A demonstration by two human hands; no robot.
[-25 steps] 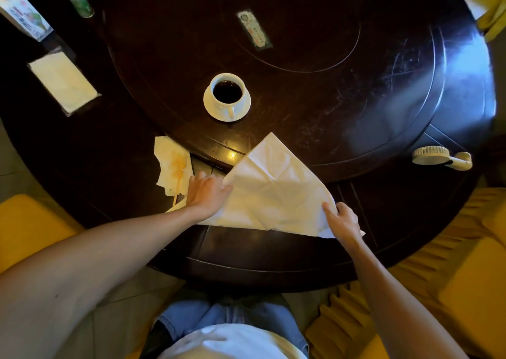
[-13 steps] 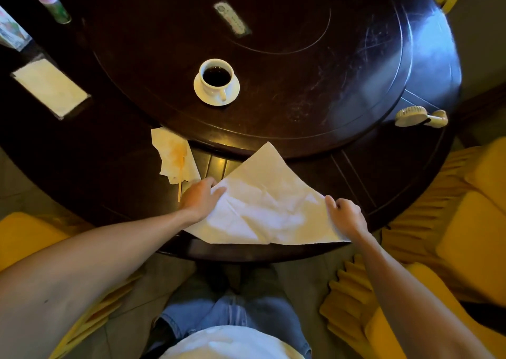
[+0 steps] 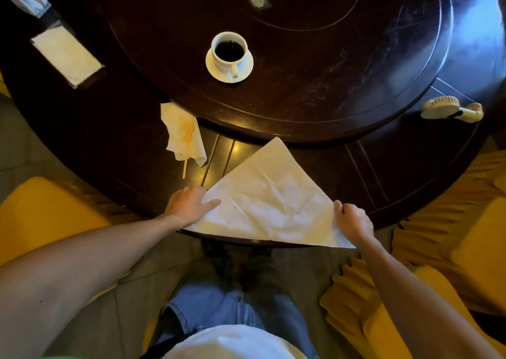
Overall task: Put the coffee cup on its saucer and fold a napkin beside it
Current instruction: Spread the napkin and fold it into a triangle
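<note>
A white coffee cup [image 3: 229,50] full of dark coffee stands on its white saucer [image 3: 244,72] on the raised round centre of the dark table. Nearer me, a white napkin [image 3: 269,199] lies folded into a triangle at the table's front edge, its tip pointing away from me. My left hand [image 3: 190,205] lies flat on the napkin's left corner, fingers spread. My right hand [image 3: 353,221] pinches the napkin's right corner.
A crumpled stained tissue [image 3: 183,134] with a thin wooden stick [image 3: 185,168] lies left of the napkin. A tissue stack [image 3: 67,54] sits far left, a small hand fan [image 3: 450,108] at right. Yellow chairs [image 3: 465,249] flank me. The dark table [image 3: 383,167] fills the view.
The napkin has slid toward me to the table's front edge, with both hands staying on its corners. The view has dropped and moved closer.
</note>
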